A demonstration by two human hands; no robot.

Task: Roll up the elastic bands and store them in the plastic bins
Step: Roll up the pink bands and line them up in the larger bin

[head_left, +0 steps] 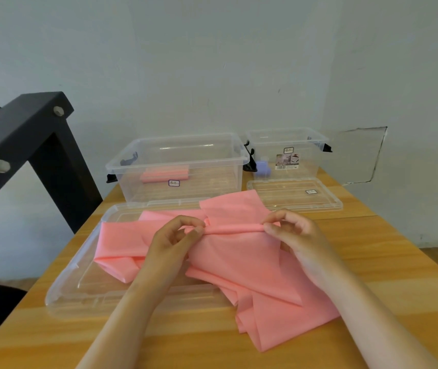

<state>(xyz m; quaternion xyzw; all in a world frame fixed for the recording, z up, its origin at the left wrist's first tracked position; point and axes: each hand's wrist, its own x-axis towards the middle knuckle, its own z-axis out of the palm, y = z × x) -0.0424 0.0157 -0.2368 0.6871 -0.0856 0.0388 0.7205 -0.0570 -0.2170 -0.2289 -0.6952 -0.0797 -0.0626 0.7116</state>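
both hands, left (171,239) and right (293,233), grip closed, pinching rolled edge of pink band (241,262) over lid (79,283).

A pale wall (212,62) with a light blue-grey tone fills the upper part of the view, with small marks and scuffs on it. At the right, a cracked rectangular outline (361,154) shows in the plaster. A desk (388,262) of light wood with visible grain stands against the wall. At the left rises a black frame (26,139) with two metal bolts. The light is soft and even.
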